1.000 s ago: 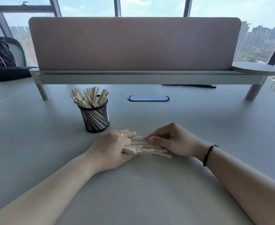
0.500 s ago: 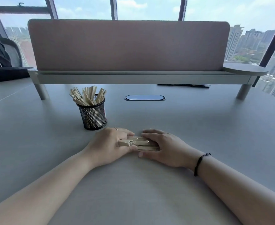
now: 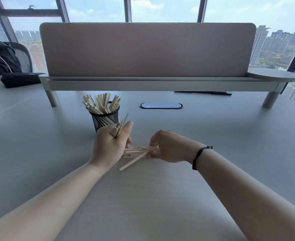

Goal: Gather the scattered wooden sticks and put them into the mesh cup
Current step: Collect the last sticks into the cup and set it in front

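Your left hand [image 3: 112, 144] is curled into a fist around a small bundle of pale, flat wooden sticks [image 3: 117, 129], their tips poking up and slightly away from you past your thumb. Your right hand [image 3: 167, 146], with a black cord bracelet [image 3: 199, 157] at the wrist, pinches the right-hand ends of a loose heap of the same pale wooden sticks [image 3: 137, 151] lying on the smooth grey desk [image 3: 213, 136]. The two hands sit close together, the heap between them. Those sticks lie mostly left to right across your body, and one longer stick [image 3: 132, 161] slants out of the heap toward you.

The black wire-mesh cup [image 3: 106, 119] stands upright just beyond your left hand, a little further from you and partly hidden behind your knuckles. It already holds a thick, fanned-out sheaf of sticks standing on end, so the opening looks crowded. Your left hand is clearly the nearer one to the cup. The bundle it holds points roughly toward the cup, so a short lift up and forward should likely bring it over the rim.

Behind the cup are an oval cable port [image 3: 161, 105] set in the desk and a raised grey shelf with a dusty-pink fabric screen [image 3: 146, 49]
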